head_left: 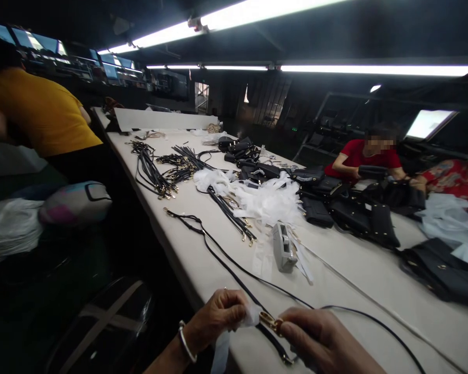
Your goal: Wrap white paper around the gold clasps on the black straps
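Near the table's front edge, my left hand (222, 314), with a bangle at the wrist, pinches a piece of white wrapping (251, 315). Close on its right, my right hand (320, 335) grips a gold clasp (268, 320) between thumb and fingers. The clasp's free end points toward the wrapping. A long black strap (234, 274) runs beneath my hands and up the pale table, with a small gold clasp at its far end. Another metal end of a strap (286, 357) lies just below the hands. The fingertips of my right hand are partly hidden behind the thumb.
A grey tape dispenser (284, 248) stands beyond my hands, before a heap of white wrapping (269, 200). Bundles of black straps (152, 169) lie further left; black bags (362, 221) fill the right side. People in red (359, 158) and yellow (47, 111) are nearby.
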A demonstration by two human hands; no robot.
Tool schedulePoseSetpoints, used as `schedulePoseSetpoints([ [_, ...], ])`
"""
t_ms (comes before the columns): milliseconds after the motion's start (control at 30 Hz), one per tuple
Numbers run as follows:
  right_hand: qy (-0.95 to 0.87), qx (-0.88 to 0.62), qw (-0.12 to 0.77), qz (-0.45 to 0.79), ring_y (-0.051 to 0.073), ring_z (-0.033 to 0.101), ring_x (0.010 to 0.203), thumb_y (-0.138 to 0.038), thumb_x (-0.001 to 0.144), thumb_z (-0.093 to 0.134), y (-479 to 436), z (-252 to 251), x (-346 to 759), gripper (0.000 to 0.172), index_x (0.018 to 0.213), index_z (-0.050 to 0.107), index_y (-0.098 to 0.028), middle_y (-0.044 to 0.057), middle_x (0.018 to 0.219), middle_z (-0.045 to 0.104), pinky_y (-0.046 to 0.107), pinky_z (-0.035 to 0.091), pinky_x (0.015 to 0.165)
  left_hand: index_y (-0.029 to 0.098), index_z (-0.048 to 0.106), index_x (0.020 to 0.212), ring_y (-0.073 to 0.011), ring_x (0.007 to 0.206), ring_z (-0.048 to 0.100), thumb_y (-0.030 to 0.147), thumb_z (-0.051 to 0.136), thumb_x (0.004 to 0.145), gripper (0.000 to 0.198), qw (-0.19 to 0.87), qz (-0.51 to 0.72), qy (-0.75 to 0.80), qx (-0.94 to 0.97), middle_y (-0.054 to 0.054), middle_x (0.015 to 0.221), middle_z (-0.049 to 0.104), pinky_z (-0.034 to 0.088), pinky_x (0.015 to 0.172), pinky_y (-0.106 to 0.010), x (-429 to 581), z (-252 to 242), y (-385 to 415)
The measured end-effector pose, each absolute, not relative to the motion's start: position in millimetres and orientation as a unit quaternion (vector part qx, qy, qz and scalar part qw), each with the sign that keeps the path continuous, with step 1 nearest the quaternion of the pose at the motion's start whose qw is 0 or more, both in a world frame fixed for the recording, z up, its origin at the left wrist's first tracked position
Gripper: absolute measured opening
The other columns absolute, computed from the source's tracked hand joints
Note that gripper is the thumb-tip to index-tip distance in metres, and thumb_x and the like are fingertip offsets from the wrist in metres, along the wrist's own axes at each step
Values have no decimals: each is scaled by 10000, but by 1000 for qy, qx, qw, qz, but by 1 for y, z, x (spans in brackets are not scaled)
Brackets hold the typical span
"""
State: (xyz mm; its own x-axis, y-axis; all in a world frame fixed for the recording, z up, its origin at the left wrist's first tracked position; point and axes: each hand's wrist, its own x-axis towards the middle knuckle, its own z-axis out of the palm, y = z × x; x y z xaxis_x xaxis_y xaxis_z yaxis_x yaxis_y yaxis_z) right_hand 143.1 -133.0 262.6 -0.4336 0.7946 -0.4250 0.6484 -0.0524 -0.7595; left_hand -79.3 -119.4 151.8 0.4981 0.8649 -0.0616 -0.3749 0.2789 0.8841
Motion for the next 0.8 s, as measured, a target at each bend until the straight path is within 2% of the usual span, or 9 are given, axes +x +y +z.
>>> schedulePoseSetpoints([
  [100, -706, -520, 60, 477, 128, 465, 603, -678, 898, 432, -133, 261, 144, 551, 843, 670, -184, -10, 651, 516, 241, 347, 550, 103, 693, 713, -83, 583, 449, 577, 786, 707, 483, 761, 391, 277, 438, -17, 667, 571, 300, 566, -235, -82, 146, -119],
  [233, -736, -501, 31, 454, 120, 452, 621, -599, 922, 457, -134, 258, 142, 471, 804, 669, -195, -20, 659, 515, 243, 336, 576, 107, 703, 715, -93, 600, 468, 509, 776, 744, 409, 756, 380, 287, 449, -19, 673, 576, 322, 593, -240, -83, 144, -119],
  [400, -695, -486, 43, 528, 113, 438, 587, -560, 912, 483, -135, 250, 138, 435, 851, 694, -185, -29, 650, 452, 240, 324, 542, 120, 708, 739, -104, 637, 452, 543, 767, 738, 427, 736, 369, 293, 486, -8, 680, 554, 318, 615, -244, -84, 138, -119],
  [467, -687, -501, 43, 525, 121, 442, 591, -562, 903, 493, -135, 248, 138, 435, 864, 706, -184, -23, 638, 481, 244, 331, 547, 120, 721, 772, -112, 662, 449, 590, 756, 725, 473, 732, 366, 285, 499, -16, 705, 559, 318, 619, -242, -85, 137, -119],
  [533, -709, -523, 33, 472, 137, 492, 627, -553, 909, 486, -134, 249, 136, 431, 858, 720, -194, -2, 664, 576, 254, 355, 586, 119, 737, 787, -117, 674, 454, 594, 756, 719, 480, 728, 358, 290, 508, -21, 713, 572, 328, 627, -242, -88, 138, -118],
  [633, -749, -532, 6, 393, 159, 568, 699, -500, 919, 487, -133, 253, 133, 381, 863, 742, -222, 19, 751, 682, 265, 372, 640, 133, 771, 835, -134, 700, 513, 491, 806, 687, 389, 725, 331, 313, 516, -28, 740, 639, 374, 665, -247, -90, 145, -117],
  [733, -746, -532, 2, 400, 133, 531, 622, -423, 897, 528, -133, 250, 125, 299, 847, 742, -219, -6, 673, 642, 263, 338, 591, 166, 797, 842, -156, 757, 579, 357, 841, 637, 284, 708, 311, 335, 537, -23, 782, 697, 415, 707, -249, -89, 156, -118],
  [800, -723, -556, 30, 408, 125, 505, 592, -379, 866, 556, -132, 241, 119, 253, 785, 716, -201, -19, 614, 595, 262, 319, 567, 183, 804, 827, -158, 771, 597, 310, 832, 638, 229, 692, 307, 347, 553, -15, 789, 712, 428, 717, -245, -86, 162, -119],
])
